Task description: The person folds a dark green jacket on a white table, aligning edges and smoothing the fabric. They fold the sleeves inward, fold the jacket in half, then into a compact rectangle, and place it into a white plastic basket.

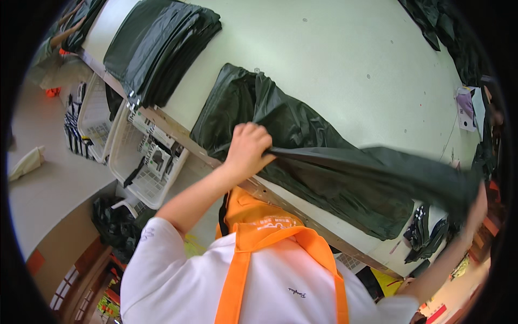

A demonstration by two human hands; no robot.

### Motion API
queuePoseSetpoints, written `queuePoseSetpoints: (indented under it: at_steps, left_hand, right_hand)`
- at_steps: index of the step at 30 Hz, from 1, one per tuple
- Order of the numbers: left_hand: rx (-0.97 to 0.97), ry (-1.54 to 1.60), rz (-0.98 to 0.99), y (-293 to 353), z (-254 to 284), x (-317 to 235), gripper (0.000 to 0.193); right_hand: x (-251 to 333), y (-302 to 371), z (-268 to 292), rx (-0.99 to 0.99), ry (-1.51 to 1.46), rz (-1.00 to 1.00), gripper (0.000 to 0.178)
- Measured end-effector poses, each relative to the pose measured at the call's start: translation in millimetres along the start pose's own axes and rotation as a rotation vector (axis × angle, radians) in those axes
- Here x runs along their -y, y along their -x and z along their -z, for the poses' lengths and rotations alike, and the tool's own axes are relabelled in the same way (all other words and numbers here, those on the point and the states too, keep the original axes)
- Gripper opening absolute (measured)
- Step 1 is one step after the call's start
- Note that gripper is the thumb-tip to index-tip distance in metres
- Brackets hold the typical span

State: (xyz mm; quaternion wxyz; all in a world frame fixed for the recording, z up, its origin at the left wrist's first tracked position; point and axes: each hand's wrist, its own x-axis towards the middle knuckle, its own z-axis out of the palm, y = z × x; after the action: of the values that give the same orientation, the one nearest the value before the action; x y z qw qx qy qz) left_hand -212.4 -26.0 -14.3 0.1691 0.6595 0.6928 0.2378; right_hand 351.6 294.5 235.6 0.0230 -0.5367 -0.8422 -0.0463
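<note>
The dark cloth (318,186) is lying on the counter (372,81), its long axis slanting from far left to near right, mostly beyond and rightward of the left hand (249,147), which is pinching a fold (367,164). That fold is stretching toward the right hand (477,209), well apart and nearer the cloth's right end; blur is hiding whether it is gripping, so I cannot tell

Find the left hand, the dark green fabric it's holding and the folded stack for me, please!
Left hand (247,147): head view, back of the hand.
Dark green fabric (377,170): head view, middle of the stretched strip.
Folded stack (157,47): head view, its upper surface.
</note>
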Motion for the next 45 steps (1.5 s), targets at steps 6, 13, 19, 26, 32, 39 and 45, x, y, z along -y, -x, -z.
queuePoseSetpoints:
  at_steps: [6, 13, 19, 26, 32, 39, 45]
  left_hand:
    - [-0.278, 0.27, -0.345, -73, 16, 20, 0.049]
    - [-0.195, 0.115, -0.087, -104, -39, 150, 0.048]
    - [0.147, 0.077, -0.311, -123, 10, 67, 0.024]
    - [-0.237, -0.261, 0.195, -106, 0, 47, 0.043]
    - [0.133, -0.231, -0.023, -49, -58, -154, 0.098]
    - [0.338, -0.441, 0.043, -56, -111, -77, 0.118]
    - [0.03, -0.493, -0.024, -62, -75, -57, 0.102]
  right_hand:
    - [61, 288, 107, 0.06, 0.022, -0.613, 0.047]
    - [101, 368, 130, -0.015, -0.153, -0.971, 0.055]
    - [46, 298, 42, -0.114, -0.637, -1.283, 0.064]
    - [3, 231, -215, 0.243, -0.948, -1.316, 0.046]
    - [-5, 240, -249, -0.014, -0.37, -0.774, 0.036]
    - [18, 233, -238, -0.039, -0.179, -0.844, 0.029]
    - [72, 221, -173, -0.14, -0.25, -0.387, 0.047]
